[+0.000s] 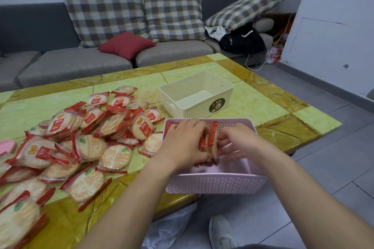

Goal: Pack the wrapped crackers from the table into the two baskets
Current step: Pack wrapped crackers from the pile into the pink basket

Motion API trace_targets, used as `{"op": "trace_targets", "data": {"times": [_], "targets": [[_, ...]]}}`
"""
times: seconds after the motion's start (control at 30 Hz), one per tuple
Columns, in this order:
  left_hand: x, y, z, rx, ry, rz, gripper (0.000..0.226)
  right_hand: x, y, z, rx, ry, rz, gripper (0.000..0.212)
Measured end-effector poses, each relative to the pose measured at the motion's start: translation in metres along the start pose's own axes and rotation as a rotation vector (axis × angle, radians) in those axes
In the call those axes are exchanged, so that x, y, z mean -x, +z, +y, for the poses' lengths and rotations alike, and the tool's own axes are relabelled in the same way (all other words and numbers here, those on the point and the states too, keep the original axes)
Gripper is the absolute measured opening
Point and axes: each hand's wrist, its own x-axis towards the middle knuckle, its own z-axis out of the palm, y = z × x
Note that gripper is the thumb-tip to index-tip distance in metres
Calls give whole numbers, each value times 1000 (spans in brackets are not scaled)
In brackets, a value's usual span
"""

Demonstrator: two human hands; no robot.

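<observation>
Red-edged stack of wrapped crackers (213, 140) standing on edge inside pink basket (214, 185), gripped between left hand (185, 143) and right hand (239, 142), fingers of both curled against it. Loose pile of crackers (81, 137) just left on table (279, 135); white basket (197, 95) behind.
</observation>
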Motion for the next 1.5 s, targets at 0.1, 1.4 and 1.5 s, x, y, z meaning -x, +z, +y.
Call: {"op": "trace_targets", "data": {"times": [0.1,1.4,1.5], "targets": [[11,-17,-7,110,-16,18,59,6,0,0,157,-124,147,17],[212,-92,-176,195,-790,-144,32,13,247,-81,722,-657,-142,33],[246,-115,-201,419,-868,-27,33,20,265,-83,288,-596,-227,22]]}}
